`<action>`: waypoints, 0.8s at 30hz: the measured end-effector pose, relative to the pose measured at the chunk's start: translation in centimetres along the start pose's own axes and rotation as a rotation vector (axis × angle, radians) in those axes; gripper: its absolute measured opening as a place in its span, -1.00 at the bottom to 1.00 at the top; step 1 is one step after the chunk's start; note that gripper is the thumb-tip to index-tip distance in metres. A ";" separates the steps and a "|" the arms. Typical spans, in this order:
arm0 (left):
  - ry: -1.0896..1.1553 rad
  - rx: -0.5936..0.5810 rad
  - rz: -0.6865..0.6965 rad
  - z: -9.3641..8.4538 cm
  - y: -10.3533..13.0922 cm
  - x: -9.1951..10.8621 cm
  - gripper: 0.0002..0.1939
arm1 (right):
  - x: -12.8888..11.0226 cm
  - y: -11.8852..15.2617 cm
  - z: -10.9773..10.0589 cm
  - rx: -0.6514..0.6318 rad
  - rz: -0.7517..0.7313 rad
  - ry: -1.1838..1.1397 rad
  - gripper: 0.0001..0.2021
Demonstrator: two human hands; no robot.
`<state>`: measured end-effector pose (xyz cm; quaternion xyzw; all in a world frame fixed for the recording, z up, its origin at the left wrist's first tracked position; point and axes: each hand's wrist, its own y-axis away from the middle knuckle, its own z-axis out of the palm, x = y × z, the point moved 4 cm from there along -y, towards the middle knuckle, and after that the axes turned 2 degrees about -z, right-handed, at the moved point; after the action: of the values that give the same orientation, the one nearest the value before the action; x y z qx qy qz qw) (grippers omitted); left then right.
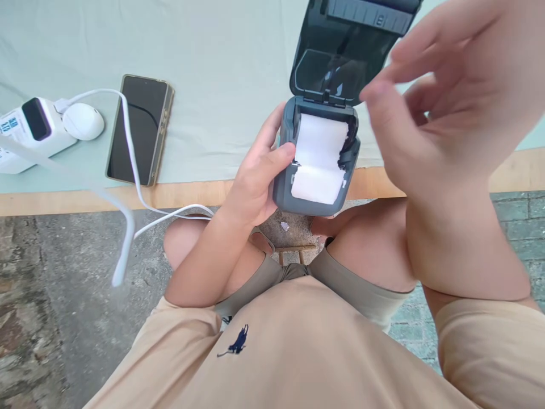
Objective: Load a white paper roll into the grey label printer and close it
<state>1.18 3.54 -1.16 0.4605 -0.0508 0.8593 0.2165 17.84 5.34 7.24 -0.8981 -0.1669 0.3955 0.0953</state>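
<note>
My left hand (259, 176) is wrapped around the left side of a dark grey portable label printer (281, 187), its thumb on the rim. The printer's lid (327, 62) is flipped up, hinged at the far side. Inside lies a white paper roll (321, 139), and a white paper piece (318, 184) covers the near part of the body. Dark ragged marks show along the paper's right edge. My right hand (443, 91) hovers at the right of the lid, fingers loosely bent and partly apart. Its fingertips overlap the lid's edge; whether they touch it I cannot tell.
A dark-screened phone (138, 130) lies on the pale cloth-covered table (213, 68). Left of it sit a white power strip (25, 136) and a round white plug (84, 121). A white cable (128, 122) loops over the phone and hangs past the wooden edge (191, 194).
</note>
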 end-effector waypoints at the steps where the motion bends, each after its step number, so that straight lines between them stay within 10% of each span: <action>1: -0.009 -0.001 -0.009 0.0 0.0 0.0 -0.51 | -0.2 0.3 0.7 -0.012 -0.062 0.146 -0.85; 5: -0.032 0.017 -0.033 0.0 0.0 -0.2 -0.40 | -0.2 1.1 2.6 -0.169 -0.092 0.475 -0.73; 24: -0.134 -0.041 -0.043 0.0 0.1 -0.4 -0.30 | 0.1 1.5 2.3 -0.327 0.039 0.500 -0.78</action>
<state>1.29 3.33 -1.47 0.5133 -0.0727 0.8207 0.2402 16.58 4.09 5.16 -0.9742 -0.1825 0.1315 -0.0201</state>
